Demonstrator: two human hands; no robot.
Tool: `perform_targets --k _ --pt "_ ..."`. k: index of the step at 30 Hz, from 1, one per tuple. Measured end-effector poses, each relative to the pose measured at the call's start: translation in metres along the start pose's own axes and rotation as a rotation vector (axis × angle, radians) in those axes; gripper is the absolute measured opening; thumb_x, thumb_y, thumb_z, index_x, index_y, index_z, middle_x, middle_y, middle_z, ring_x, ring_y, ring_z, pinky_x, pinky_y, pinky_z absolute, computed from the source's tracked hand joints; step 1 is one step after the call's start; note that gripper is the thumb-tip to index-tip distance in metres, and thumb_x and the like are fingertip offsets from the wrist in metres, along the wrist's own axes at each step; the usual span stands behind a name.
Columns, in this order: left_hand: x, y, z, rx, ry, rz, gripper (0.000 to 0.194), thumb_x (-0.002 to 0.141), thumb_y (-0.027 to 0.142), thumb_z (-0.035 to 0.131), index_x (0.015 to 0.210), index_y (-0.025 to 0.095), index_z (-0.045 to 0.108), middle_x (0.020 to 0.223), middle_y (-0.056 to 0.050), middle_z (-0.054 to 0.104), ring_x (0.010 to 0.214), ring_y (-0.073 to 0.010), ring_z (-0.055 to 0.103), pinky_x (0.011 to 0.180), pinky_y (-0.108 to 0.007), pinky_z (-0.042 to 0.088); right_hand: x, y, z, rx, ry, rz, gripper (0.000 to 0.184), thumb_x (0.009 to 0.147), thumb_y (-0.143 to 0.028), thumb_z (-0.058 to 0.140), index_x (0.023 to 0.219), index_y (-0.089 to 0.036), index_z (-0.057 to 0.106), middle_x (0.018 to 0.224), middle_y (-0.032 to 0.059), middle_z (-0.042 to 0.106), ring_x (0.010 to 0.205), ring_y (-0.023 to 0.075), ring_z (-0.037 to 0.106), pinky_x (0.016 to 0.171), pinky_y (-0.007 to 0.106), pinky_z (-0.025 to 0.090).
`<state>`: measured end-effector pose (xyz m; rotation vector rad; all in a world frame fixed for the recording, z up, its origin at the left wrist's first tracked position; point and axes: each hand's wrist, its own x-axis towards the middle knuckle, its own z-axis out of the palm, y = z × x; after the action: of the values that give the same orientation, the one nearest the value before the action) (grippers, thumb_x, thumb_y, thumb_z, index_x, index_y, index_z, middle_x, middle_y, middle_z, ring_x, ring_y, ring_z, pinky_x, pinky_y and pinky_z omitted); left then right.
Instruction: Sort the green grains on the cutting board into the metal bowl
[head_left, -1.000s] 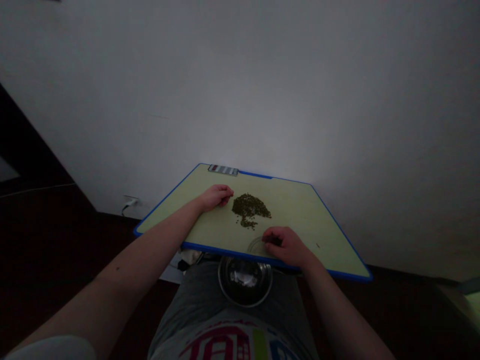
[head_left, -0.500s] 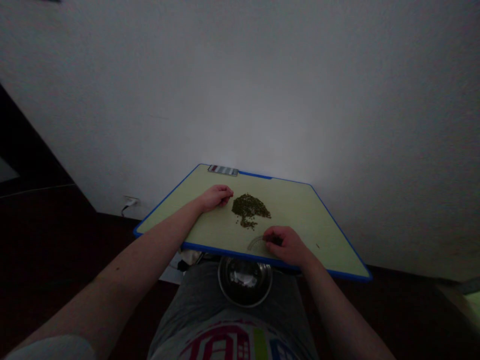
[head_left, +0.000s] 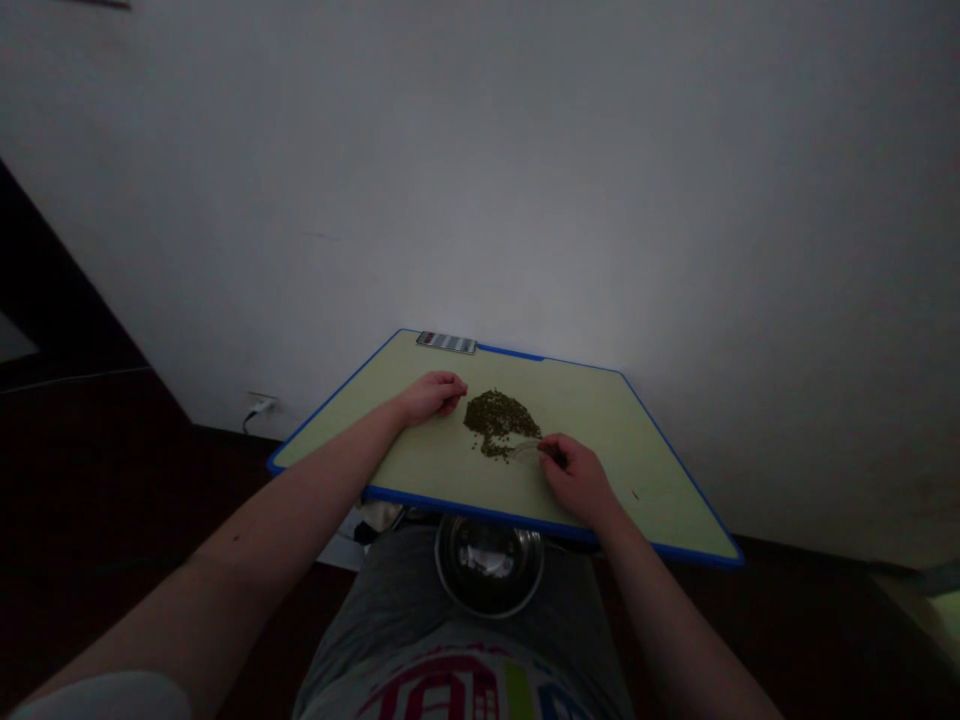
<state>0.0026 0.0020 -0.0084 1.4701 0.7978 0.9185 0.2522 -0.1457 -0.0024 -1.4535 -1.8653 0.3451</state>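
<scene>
A pile of small green-brown beans (head_left: 501,414) lies near the middle of the pale board (head_left: 442,462), with some loose ones at its near edge. My left hand (head_left: 433,396) rests on the board just left of the pile, its fingers curled and pinched; whether anything is in them I cannot make out. Between the thumb and fingers of my right hand (head_left: 574,472) is a clear curved plastic piece, seemingly a protractor (head_left: 526,446), whose rounded edge reaches the loose beans at the pile's near right. My fingers hide part of it.
A metal bowl (head_left: 491,565) sits on my lap below the board's blue near edge. A phone (head_left: 446,342) lies at the far left edge. The wall (head_left: 525,200) stands right behind the board, with a plugged-in socket (head_left: 262,402) low on the left. A tiny dark bit (head_left: 635,495) lies at right.
My right hand has moved away from me with the clear curved piece, from the board's near edge up to the loose beans. My left hand has stayed in place.
</scene>
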Motion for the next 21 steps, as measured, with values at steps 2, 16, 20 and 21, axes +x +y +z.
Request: perform_targets --k 2,16,20,21 --pt "-0.0001 0.0003 0.0 0.001 0.0 0.003 0.018 0.07 0.029 0.058 0.064 0.015 0.05 0.046 0.004 0.045 0.037 -0.0049 0.039 0.037 -0.019 0.026 -0.0001 0.0007 0.0002 -0.001 -0.016 0.006 0.016 0.075 -0.022 0.046 0.085 -0.017 0.058 0.072 0.0015 0.06 0.064 0.0134 0.054 0.062 0.025 0.042" --pt "0.0018 -0.0011 -0.001 -0.005 0.0 0.006 0.018 0.069 0.028 0.059 0.064 0.014 0.05 0.047 0.004 0.044 0.038 -0.0049 0.039 0.038 -0.02 0.026 -0.0027 -0.004 -0.0008 0.099 -0.205 -0.092 0.019 0.077 -0.021 0.049 0.092 -0.017 0.059 0.082 0.0041 0.063 0.072 0.0139 0.056 0.067 0.026 0.044" --pt "0.0007 -0.0001 -0.0002 0.002 0.007 -0.001 0.017 0.07 0.029 0.059 0.065 0.014 0.051 0.047 0.004 0.045 0.039 -0.0048 0.039 0.038 -0.019 0.027 -0.0057 -0.0058 -0.002 0.12 -0.263 -0.112 0.018 0.076 -0.022 0.051 0.09 -0.016 0.06 0.075 0.0026 0.062 0.066 0.0126 0.055 0.062 0.024 0.043" --pt "0.0002 0.0004 0.0002 0.003 0.011 -0.006 0.017 0.07 0.029 0.059 0.065 0.014 0.051 0.048 0.004 0.045 0.039 -0.0048 0.039 0.038 -0.019 0.027 -0.0063 -0.0063 -0.0024 0.13 -0.278 -0.109 0.018 0.075 -0.022 0.051 0.09 -0.016 0.06 0.074 0.0024 0.062 0.064 0.0121 0.055 0.06 0.023 0.042"
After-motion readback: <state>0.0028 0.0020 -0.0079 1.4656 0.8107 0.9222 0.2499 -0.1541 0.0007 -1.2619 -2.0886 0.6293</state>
